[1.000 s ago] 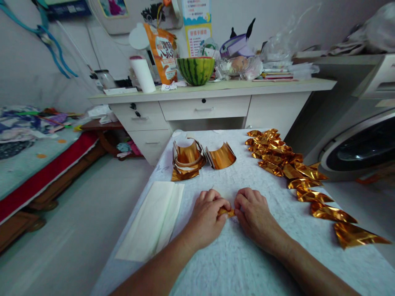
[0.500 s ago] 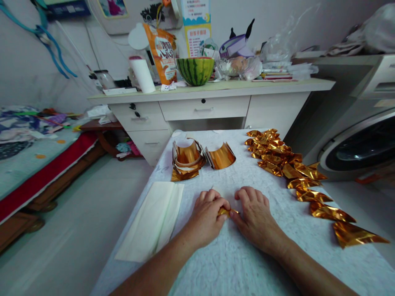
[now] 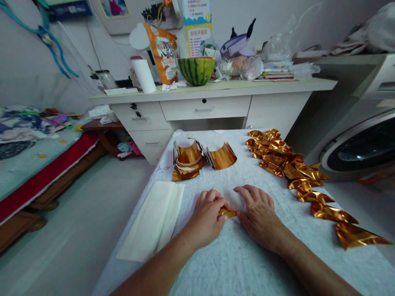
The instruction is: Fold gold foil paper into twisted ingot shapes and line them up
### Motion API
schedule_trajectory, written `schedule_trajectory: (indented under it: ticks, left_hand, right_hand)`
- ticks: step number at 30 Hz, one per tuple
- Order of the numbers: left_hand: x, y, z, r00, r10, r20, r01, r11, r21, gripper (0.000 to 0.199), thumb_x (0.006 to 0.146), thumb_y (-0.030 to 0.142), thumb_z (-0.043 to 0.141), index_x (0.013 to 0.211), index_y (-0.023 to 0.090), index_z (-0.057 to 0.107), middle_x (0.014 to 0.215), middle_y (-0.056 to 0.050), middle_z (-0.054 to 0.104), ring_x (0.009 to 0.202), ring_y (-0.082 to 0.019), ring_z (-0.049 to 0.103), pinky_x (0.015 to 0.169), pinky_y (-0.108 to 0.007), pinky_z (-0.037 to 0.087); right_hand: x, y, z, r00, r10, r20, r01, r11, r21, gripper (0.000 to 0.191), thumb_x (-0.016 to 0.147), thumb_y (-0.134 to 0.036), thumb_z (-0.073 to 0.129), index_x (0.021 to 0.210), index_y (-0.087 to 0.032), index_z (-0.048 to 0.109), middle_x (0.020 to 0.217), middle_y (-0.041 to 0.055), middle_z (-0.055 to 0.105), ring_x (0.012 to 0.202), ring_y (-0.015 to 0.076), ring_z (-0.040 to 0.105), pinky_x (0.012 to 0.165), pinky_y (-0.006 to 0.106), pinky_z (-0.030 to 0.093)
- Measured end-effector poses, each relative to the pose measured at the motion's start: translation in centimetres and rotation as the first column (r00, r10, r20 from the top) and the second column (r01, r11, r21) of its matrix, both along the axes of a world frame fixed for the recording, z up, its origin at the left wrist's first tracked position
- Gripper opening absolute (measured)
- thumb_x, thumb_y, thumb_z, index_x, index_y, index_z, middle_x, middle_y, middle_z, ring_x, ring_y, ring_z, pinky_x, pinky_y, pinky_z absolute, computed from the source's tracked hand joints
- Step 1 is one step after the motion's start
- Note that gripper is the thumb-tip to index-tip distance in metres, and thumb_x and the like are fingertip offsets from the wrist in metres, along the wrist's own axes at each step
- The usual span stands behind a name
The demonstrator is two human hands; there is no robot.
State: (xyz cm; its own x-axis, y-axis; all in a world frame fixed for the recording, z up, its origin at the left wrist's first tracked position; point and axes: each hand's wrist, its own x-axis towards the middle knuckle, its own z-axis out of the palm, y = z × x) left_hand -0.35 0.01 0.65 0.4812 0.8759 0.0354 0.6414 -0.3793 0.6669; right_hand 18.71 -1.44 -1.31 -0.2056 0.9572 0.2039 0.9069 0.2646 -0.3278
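Note:
My left hand [image 3: 208, 213] is closed on a small gold foil piece [image 3: 227, 212] at the middle of the cloth-covered table. The right end of that piece touches or lies close to the thumb of my right hand [image 3: 261, 218], whose fingers are spread over the cloth. Beyond the hands stand a curled stack of gold foil sheets [image 3: 188, 155] and a smaller curved gold foil stack [image 3: 224, 157]. Several folded gold foil pieces [image 3: 335, 211] lie in a row along the table's right side. A pale folded paper stack [image 3: 148, 224] is left of my left hand.
Behind the table [image 3: 210, 271] stands a white desk [image 3: 205, 107] with a half watermelon [image 3: 196, 70], an orange pouch [image 3: 163, 55] and a white roll [image 3: 143, 75]. A washing machine [image 3: 361, 123] is at the right, a bed [image 3: 46, 160] at the left.
My right hand has shifted slightly right, its thumb drawn back from the small foil piece and its fingers wider apart. My left hand has barely moved.

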Motion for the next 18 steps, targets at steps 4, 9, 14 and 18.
schedule_trajectory:
  ticks: [4,9,14,18]
  left_hand:
    - [-0.1,0.1,0.0,1.000,0.003,-0.007,-0.003,1.000,-0.003,0.028,0.077,0.009,0.056,0.097,0.026,0.064,0.103,-0.002,0.052,0.104,-0.022,0.045,0.094,-0.038,0.039]
    - [-0.1,0.1,0.1,1.000,0.004,-0.015,-0.005,1.000,-0.022,0.028,0.076,0.009,0.055,0.096,0.026,0.064,0.104,-0.002,0.052,0.104,-0.022,0.045,0.094,-0.038,0.039]
    - [-0.2,0.0,-0.1,1.000,0.003,0.012,-0.003,1.000,-0.005,0.028,0.076,0.008,0.054,0.095,0.026,0.065,0.103,-0.002,0.052,0.103,-0.022,0.045,0.093,-0.038,0.039]
    - [-0.4,0.0,-0.2,0.999,0.008,0.054,-0.009,1.000,0.003,0.027,0.076,0.008,0.055,0.094,0.025,0.065,0.103,-0.002,0.053,0.103,-0.021,0.046,0.092,-0.037,0.039]
  right_hand:
    - [0.2,0.0,-0.2,1.000,0.002,0.011,-0.003,1.000,0.009,0.059,0.078,-0.015,0.056,0.134,-0.030,0.044,0.131,0.0107,0.049,0.116,0.0308,0.045,0.096,0.051,0.037]
    - [0.7,0.0,-0.3,1.000,0.003,0.016,-0.003,1.000,-0.004,0.062,0.078,-0.012,0.054,0.136,-0.030,0.043,0.132,0.0105,0.050,0.117,0.0300,0.046,0.095,0.050,0.038]
    - [1.2,0.0,0.1,1.000,0.012,-0.010,-0.012,1.000,0.001,0.054,0.079,-0.016,0.052,0.132,-0.022,0.044,0.130,0.0128,0.051,0.120,0.0298,0.045,0.100,0.050,0.035]
    - [0.9,0.0,1.3,0.988,0.034,-0.153,-0.035,0.999,-0.004,0.031,0.082,-0.016,0.048,0.112,-0.020,0.050,0.116,0.0114,0.054,0.109,0.0272,0.048,0.092,0.044,0.040]
